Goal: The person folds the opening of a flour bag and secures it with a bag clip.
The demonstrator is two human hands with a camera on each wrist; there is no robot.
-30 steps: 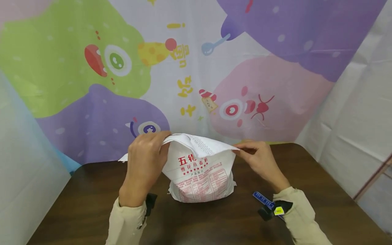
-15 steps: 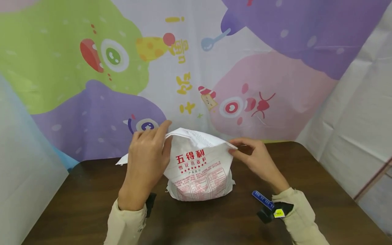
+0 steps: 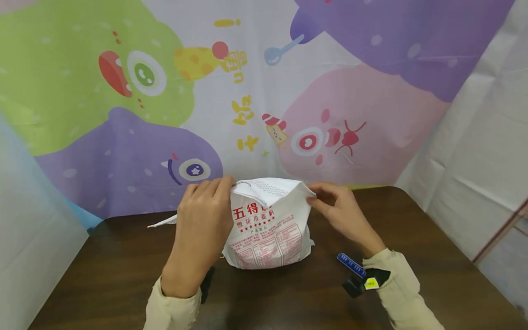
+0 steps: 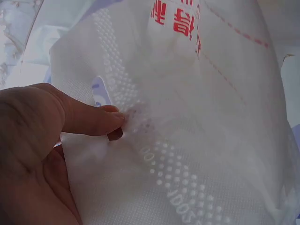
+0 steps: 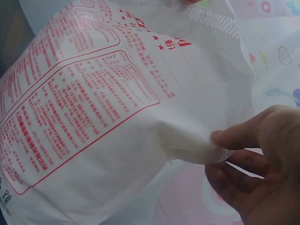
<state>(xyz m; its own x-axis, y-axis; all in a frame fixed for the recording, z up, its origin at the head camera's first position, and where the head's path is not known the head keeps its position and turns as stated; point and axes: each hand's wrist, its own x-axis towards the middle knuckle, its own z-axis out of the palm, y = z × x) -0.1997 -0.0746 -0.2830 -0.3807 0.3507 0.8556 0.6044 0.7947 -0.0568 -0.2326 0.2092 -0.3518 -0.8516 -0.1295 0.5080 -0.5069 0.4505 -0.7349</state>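
Note:
A white flour bag (image 3: 264, 238) with red Chinese print stands upright on the table, its top edge folded over toward the front. With thumb and fingers, my left hand (image 3: 202, 229) pinches the top left of the bag. In the left wrist view the thumb (image 4: 101, 121) presses the embossed white top band beside an oval handle slot (image 4: 100, 91). My right hand (image 3: 344, 215) pinches the top right corner. The right wrist view shows the right thumb (image 5: 236, 136) on a folded edge, with fingers beneath it. The bag's contents are out of sight.
The dark wooden table (image 3: 288, 302) carries the bag. A blue strip with white marks (image 3: 351, 265) lies by the right wrist. Some white sheet-like thing (image 3: 162, 222) pokes out behind the left hand. A cartoon-printed curtain (image 3: 247, 156) hangs at the back, with pale cloth (image 3: 458, 192) on the right.
The left fingers, lifted somewhat half a second ago, now lie closed over the bag's edge. The top fold has shifted, and the right hand keeps its pinch. The head view has moved slightly.

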